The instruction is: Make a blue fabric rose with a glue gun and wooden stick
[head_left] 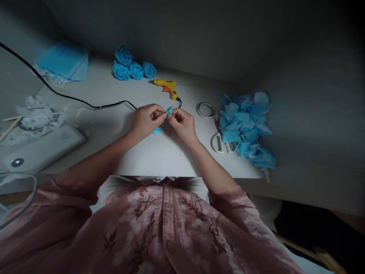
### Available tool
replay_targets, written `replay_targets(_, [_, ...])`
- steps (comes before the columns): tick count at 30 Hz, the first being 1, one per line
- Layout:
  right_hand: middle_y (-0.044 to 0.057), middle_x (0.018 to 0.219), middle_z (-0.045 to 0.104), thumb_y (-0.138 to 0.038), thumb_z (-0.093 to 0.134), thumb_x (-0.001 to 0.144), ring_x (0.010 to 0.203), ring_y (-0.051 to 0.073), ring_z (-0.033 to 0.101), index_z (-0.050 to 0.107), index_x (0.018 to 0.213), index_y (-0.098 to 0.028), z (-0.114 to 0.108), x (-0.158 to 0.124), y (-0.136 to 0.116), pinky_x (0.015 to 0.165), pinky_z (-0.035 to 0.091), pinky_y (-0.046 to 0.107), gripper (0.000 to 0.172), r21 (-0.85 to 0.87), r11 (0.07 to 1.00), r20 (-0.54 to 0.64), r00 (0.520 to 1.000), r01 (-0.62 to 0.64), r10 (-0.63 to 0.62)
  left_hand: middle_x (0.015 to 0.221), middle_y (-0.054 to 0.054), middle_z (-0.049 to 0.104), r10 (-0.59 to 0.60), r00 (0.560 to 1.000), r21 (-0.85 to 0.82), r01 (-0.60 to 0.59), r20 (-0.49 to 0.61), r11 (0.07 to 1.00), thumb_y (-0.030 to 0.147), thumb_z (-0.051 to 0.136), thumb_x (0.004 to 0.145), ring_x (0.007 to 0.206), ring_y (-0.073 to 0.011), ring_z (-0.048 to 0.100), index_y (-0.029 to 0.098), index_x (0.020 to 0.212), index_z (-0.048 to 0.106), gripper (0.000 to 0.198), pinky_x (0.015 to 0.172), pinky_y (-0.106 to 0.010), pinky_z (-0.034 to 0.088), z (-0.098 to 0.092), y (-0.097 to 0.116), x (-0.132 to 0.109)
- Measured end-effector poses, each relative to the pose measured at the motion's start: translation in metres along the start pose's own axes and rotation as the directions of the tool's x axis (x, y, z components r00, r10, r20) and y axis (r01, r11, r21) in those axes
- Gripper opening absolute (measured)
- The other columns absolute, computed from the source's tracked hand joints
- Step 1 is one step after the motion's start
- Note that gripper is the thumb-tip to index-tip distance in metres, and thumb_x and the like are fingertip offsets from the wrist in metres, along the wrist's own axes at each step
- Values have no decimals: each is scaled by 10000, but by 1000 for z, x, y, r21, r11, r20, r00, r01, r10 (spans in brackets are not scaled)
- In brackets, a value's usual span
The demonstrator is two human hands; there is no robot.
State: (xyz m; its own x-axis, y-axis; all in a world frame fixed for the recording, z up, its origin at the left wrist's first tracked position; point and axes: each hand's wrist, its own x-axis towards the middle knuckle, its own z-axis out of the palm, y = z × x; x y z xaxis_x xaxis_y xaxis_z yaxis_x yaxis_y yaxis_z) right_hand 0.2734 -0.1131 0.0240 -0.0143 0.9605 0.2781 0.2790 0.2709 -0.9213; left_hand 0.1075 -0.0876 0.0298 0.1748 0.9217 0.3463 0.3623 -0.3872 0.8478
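Over the middle of the white table (pixel 159 160), my left hand (pixel 146 118) and my right hand (pixel 182 123) meet at their fingertips. Pinched between them is a small blue fabric piece (pixel 170 110), held by both hands. Its exact shape is partly covered by the fingers. Just below my left hand, another small blue piece (pixel 156 130) lies on the table. Beyond my hands rests a yellow glue gun (pixel 168 86) with an orange trigger, its nozzle pointing left.
Several blue fabric roses (pixel 124 66) stand at the back, left of the glue gun. A black cord (pixel 99 107) crosses leftward. On the right are a tape ring (pixel 205 109), white-handled scissors (pixel 218 143) and a blue scrap pile (pixel 246 121). Blue sheets (pixel 64 61) and a white device (pixel 45 148) lie left.
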Motion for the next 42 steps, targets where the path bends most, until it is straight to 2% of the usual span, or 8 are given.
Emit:
replay_targets(8, [-21,710,550,-530,655,881,680,138,471,577,761,-227,2,-3,1,689,412,291,334,-64,998,-7,1000,23,-23,621,22,555,6,1000,39,-6,14,999,195,680,746,635,-151,479,217,746,670,23,625,-281,366,-2,2,-1])
replay_targets(21, [-26,695,546,-422,637,882,662,135,479,581,759,-223,1,-3,2,685,395,297,241,-59,997,-10,998,58,-59,656,3,621,14,999,67,-16,31,998,226,656,745,636,-150,490,214,738,667,19,619,-272,366,-2,3,-1])
replay_targets(30, [-22,701,560,-470,670,890,680,140,480,586,745,-225,2,-3,0,689,410,293,296,-58,998,-12,1000,19,-19,633,12,609,-15,1000,19,15,22,1000,215,683,747,612,-141,480,207,759,694,18,602,-266,370,-1,-1,0])
replay_targets(42, [-31,680,533,-504,684,872,660,131,467,568,729,-226,1,-2,-1,684,405,292,333,-31,999,-16,1000,17,-18,679,7,670,-34,999,-34,35,34,999,191,665,786,625,-129,528,189,774,710,47,616,-245,402,0,-2,1])
